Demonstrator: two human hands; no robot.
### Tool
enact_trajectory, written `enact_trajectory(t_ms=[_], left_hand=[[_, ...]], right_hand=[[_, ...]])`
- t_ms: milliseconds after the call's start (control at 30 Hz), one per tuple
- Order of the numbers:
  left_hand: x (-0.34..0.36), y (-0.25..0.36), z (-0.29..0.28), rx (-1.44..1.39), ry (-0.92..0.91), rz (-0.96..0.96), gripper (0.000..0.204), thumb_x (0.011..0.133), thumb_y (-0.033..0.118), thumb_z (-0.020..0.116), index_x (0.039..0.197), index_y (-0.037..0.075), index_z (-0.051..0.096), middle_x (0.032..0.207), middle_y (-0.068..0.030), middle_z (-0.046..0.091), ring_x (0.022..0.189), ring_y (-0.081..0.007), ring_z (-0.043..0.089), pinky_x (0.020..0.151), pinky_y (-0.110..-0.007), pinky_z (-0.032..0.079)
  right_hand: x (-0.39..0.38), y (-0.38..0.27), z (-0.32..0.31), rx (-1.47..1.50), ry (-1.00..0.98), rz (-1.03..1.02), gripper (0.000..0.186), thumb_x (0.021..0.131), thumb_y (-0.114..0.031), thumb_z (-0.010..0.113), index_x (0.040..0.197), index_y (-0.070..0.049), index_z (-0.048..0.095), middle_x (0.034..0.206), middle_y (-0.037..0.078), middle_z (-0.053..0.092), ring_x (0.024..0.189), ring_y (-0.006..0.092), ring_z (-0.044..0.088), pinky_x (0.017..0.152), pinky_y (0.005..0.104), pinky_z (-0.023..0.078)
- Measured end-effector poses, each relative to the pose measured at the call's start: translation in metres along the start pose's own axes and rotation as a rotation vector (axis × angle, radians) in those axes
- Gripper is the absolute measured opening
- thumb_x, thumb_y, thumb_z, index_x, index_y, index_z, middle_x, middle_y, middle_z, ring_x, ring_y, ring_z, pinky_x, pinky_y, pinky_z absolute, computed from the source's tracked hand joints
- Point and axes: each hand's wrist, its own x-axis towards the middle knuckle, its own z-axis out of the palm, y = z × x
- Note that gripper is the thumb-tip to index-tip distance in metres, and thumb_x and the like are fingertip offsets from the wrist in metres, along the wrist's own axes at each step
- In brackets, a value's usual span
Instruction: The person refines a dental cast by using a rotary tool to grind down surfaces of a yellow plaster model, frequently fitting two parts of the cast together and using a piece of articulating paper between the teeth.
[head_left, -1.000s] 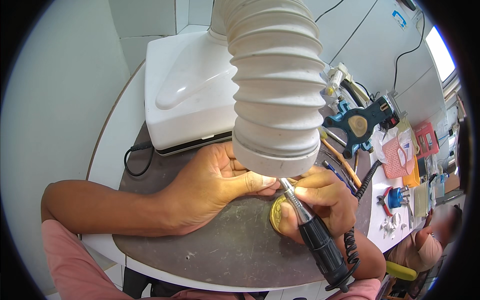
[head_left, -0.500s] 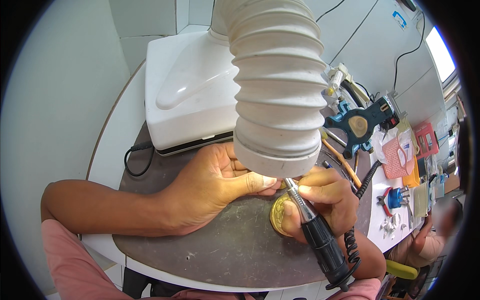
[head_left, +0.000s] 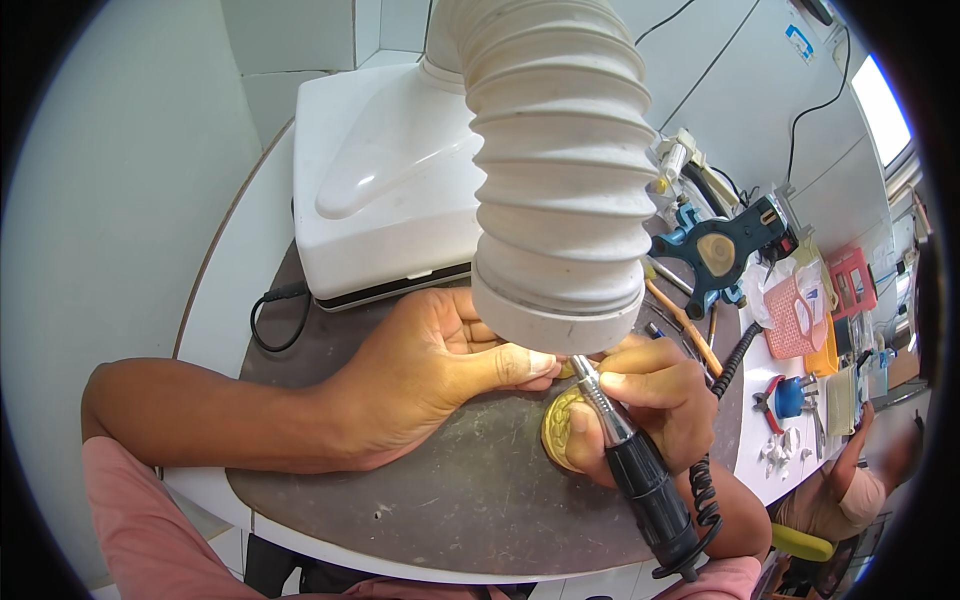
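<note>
My right hand [head_left: 672, 400] grips a rotary handpiece [head_left: 645, 480] with a black body and silver nose, its tip pointing up and away from me. A coiled black cord [head_left: 708, 500] hangs beside it. Beneath that hand lies a round yellow piece [head_left: 560, 428] with a patterned top, partly covered by my thumb. My left hand [head_left: 440, 365] is closed, thumb against fingers, close to the handpiece tip. Something small and yellowish shows between the hands; its kind is hidden by my fingers and the white ribbed hose [head_left: 560, 200].
The hose hangs right above my hands, joined to a white machine [head_left: 390, 190] at the back. To the right are a wooden-handled tool [head_left: 690, 325], a dark teal clamp-like stand [head_left: 715, 250], a pink basket [head_left: 795, 315] and red-handled pliers [head_left: 770, 403]. Another person [head_left: 850, 490] sits far right.
My hands and the handpiece hold almost the same place. The person at far right has shifted, with the arm raised a little higher.
</note>
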Motion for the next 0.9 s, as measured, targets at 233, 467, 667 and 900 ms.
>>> enact_trajectory(t_ms=[233, 467, 667, 900], left_hand=[[-0.0004, -0.0004, -0.0008, 0.013, 0.001, -0.001, 0.031, 0.093, 0.005, 0.063, 0.121, -0.007, 0.057, 0.117, -0.0156, 0.065, 0.108, -0.0181, 0.063, 0.098, -0.029, 0.051], [-0.0012, 0.0021, 0.002, 0.0, 0.008, -0.013, 0.032, 0.092, 0.004, 0.064, 0.121, -0.007, 0.057, 0.117, -0.0155, 0.065, 0.109, -0.0183, 0.063, 0.1, -0.03, 0.05], [-0.0006, 0.0004, 0.0008, 0.003, 0.017, -0.005, 0.031, 0.092, 0.003, 0.064, 0.12, -0.007, 0.058, 0.117, -0.0151, 0.065, 0.109, -0.0181, 0.063, 0.099, -0.03, 0.05], [0.001, -0.001, -0.0004, 0.013, 0.001, 0.009, 0.03, 0.092, 0.003, 0.063, 0.12, -0.006, 0.056, 0.117, -0.0146, 0.065, 0.109, -0.0183, 0.063, 0.099, -0.03, 0.051]], right_hand=[[0.002, 0.002, 0.0011, -0.043, -0.019, -0.052, 0.045, 0.071, -0.009, 0.085, 0.103, -0.007, 0.055, 0.101, 0.019, 0.067, 0.093, 0.0319, 0.071, 0.073, 0.0352, 0.059], [-0.0029, 0.0013, -0.002, 0.002, -0.03, 0.009, 0.047, 0.071, -0.011, 0.086, 0.104, -0.006, 0.052, 0.098, 0.018, 0.067, 0.089, 0.0312, 0.072, 0.068, 0.034, 0.059], [0.0016, 0.003, 0.0002, -0.021, -0.027, -0.035, 0.047, 0.071, -0.012, 0.086, 0.104, -0.007, 0.053, 0.098, 0.018, 0.067, 0.088, 0.0308, 0.072, 0.067, 0.035, 0.059], [-0.0042, 0.0005, -0.0022, -0.021, -0.015, 0.057, 0.046, 0.07, -0.015, 0.087, 0.103, -0.008, 0.055, 0.096, 0.017, 0.067, 0.087, 0.0309, 0.072, 0.068, 0.0351, 0.059]])
